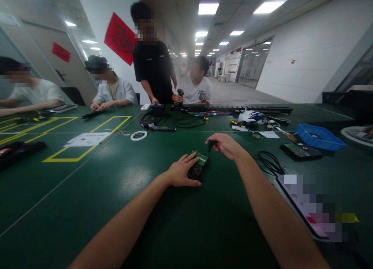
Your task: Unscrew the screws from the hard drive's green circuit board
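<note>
A small black device with a green circuit board lies on the green table in front of me. My left hand rests on its left side, fingers spread over the board and the thumb along the near edge. Above the device's far right corner, my right hand grips a dark-handled screwdriver. The tool stands nearly upright, its thin shaft pointing down at the board's right edge. Whether the tip touches a screw is too small to tell.
At the right are a second circuit-board device, a blue tray, black cables and a tablet-like object. A white tape roll lies left of centre. Several people sit or stand across the table.
</note>
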A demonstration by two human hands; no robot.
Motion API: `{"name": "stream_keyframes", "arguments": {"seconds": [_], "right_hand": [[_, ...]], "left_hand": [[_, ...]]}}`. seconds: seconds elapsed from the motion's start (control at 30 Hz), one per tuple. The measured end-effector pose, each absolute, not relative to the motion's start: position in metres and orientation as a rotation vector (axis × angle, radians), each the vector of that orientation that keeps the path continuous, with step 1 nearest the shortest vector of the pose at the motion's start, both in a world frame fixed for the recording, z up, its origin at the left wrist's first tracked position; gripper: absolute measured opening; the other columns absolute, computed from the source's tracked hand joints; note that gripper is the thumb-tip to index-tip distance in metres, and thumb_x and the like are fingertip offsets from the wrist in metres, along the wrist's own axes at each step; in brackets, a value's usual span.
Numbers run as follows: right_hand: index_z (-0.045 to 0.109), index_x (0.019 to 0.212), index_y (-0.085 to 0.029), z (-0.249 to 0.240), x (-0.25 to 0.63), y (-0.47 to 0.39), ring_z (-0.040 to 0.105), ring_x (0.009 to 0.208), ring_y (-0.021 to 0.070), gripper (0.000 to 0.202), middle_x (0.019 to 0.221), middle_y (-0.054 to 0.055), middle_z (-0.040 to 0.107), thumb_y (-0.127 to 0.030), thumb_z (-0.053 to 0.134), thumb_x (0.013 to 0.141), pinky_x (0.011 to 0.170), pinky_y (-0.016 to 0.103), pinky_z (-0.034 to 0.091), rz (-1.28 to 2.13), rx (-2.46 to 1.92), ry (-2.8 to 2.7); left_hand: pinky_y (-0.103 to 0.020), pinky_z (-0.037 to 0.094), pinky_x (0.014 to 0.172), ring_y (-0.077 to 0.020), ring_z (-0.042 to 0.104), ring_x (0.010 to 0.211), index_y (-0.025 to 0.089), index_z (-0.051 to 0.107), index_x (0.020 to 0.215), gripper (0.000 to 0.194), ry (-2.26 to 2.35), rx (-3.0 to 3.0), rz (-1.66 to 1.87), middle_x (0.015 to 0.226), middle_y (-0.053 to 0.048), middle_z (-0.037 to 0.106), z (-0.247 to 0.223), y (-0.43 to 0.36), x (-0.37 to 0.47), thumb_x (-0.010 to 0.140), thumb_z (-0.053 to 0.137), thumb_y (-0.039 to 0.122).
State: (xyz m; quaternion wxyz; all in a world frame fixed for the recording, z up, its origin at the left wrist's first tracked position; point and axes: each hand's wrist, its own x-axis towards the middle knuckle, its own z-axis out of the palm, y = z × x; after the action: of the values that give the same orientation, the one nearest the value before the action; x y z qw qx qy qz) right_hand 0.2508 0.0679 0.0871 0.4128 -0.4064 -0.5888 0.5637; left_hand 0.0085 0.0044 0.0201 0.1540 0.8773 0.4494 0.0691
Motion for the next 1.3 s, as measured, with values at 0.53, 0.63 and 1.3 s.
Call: {"name": "stream_keyframes", "arguments": {"seconds": [0.53,0.63,1.3], "right_hand": [[0.070,0.092,-0.016,0.0894,0.2508,0.0664,0.044,0.051,0.0096,0.023,0.088,0.010,0.071,-0.029,0.054,0.084,0.040,0.024,0.025,1.497,-1.026,-1.514],[0.072,0.094,-0.015,0.0905,0.2505,0.0655,0.044,0.051,0.0095,0.026,0.091,0.010,0.071,-0.029,0.052,0.085,0.040,0.024,0.025,1.513,-1.035,-1.516],[0.063,0.107,-0.020,0.0866,0.2483,0.0643,0.056,0.057,0.0121,0.023,0.091,0.008,0.069,-0.032,0.053,0.090,0.049,0.024,0.042,1.650,-0.934,-1.417]], "left_hand": [[-0.054,0.023,0.118,-0.0396,0.013,0.149,0.032,0.019,0.157,0.114,1.292,2.526,0.202,0.165,-0.003,0.012,0.0185,0.0057,0.0085,0.065,0.062,0.084],[-0.054,0.024,0.118,-0.0400,0.014,0.149,0.031,0.019,0.157,0.115,1.285,2.537,0.198,0.165,-0.004,0.012,0.0178,0.0062,0.0084,0.065,0.061,0.085],[-0.053,0.022,0.119,-0.0392,0.013,0.149,0.032,0.019,0.157,0.115,1.286,2.544,0.211,0.165,-0.003,0.012,0.0168,0.0065,0.0086,0.065,0.063,0.084]]}}
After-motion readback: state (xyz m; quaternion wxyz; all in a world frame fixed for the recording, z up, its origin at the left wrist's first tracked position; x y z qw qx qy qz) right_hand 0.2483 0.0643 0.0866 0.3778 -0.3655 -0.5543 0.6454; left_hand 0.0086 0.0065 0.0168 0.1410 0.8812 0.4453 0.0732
